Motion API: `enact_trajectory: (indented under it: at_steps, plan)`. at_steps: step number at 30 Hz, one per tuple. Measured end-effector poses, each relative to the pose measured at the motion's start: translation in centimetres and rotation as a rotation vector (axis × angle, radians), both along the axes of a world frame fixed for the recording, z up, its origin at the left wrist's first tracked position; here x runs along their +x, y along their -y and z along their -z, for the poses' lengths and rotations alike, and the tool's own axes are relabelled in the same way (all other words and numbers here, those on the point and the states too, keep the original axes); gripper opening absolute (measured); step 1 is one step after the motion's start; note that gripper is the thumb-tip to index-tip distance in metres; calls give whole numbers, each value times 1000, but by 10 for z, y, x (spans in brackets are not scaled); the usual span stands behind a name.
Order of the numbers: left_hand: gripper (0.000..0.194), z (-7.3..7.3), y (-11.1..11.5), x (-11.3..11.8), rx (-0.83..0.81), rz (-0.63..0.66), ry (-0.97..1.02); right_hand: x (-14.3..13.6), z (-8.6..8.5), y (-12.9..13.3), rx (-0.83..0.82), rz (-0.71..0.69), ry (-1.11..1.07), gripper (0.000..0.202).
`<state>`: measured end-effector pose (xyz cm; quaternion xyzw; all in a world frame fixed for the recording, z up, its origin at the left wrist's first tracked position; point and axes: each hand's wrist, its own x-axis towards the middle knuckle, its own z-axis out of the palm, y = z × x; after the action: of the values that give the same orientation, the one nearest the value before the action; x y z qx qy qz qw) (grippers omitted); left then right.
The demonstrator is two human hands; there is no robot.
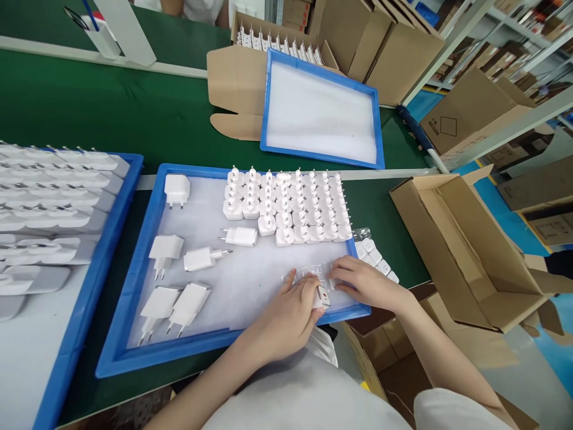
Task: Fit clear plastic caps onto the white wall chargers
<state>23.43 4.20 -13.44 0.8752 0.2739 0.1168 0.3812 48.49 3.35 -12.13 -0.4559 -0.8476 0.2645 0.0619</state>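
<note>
My left hand (286, 313) is closed around a white plug-in charger (323, 297), whose port face points up and to the right. A clear plastic bag (317, 272) lies just beyond it, partly hidden by my fingers. My right hand (364, 282) pinches the right side of this bag with bent fingers. Both hands are over the lower right corner of a blue-rimmed tray (123, 352). In that tray stand rows of white two-pin chargers (290, 206), and several loose ones, such as a charger (190, 304), lie at the left.
Bagged small white pieces (376, 260) lie beside the tray's right edge. An open cardboard box (470, 251) is at the right. Another blue tray (54, 376) with white chargers stands at the left. Behind, a blue-framed tray (322, 113) leans against a box of chargers (280, 45).
</note>
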Motion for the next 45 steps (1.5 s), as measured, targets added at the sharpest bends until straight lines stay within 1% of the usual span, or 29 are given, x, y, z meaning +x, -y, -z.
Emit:
enact_trajectory:
  at_steps: [4, 8, 14, 21, 24, 27, 28, 31, 32, 34, 36, 38, 40, 42, 45]
  plan:
    - [30, -1, -1, 0, 6, 13, -23, 1, -4, -6, -28, -41, -13, 17]
    - [28, -3, -1, -1, -10, 1, -28, 3, -2, -7, -43, -58, -67, 12]
    - [28, -5, -2, -1, -38, -11, -47, 3, 0, -4, -56, -39, -147, 17]
    - [30, -5, -2, 0, -72, -12, -75, 13, -11, 2, -139, 6, -289, 15]
    - [30, -6, -1, 0, -75, -20, -72, 22, -12, 6, -187, 64, -380, 13]
    - [30, -6, -1, -1, -67, -39, -50, 33, -10, 13, -232, 143, -504, 14]
    - [30, -6, -1, -1, -68, -46, -39, 36, -9, 15, -240, 184, -553, 17]
    - [29, -6, -1, -2, -85, -57, -12, 38, -5, 24, -232, 372, -707, 39]
    - [28, -7, -2, -2, -97, -59, -4, 35, -3, 27, -235, 442, -748, 43]
    - [28, -8, -3, -2, -136, -66, 15, 20, 2, 30, -280, 554, -794, 43]
    - [27, -10, -5, -3, -198, -75, 41, -1, 9, 29, -375, 609, -795, 36]
    - [27, -12, -6, -7, -308, -104, 80, -21, 17, 25, -466, 632, -783, 36]
    - [29, -13, -6, -16, -447, -167, 152, -32, 21, 22, -520, 657, -774, 39]
    - [31, -13, -5, -29, -553, -267, 278, -36, 20, 21, -542, 682, -767, 38]
    - [31, -12, -3, -52, -591, -414, 516, -36, 13, 26, -542, 706, -765, 34]
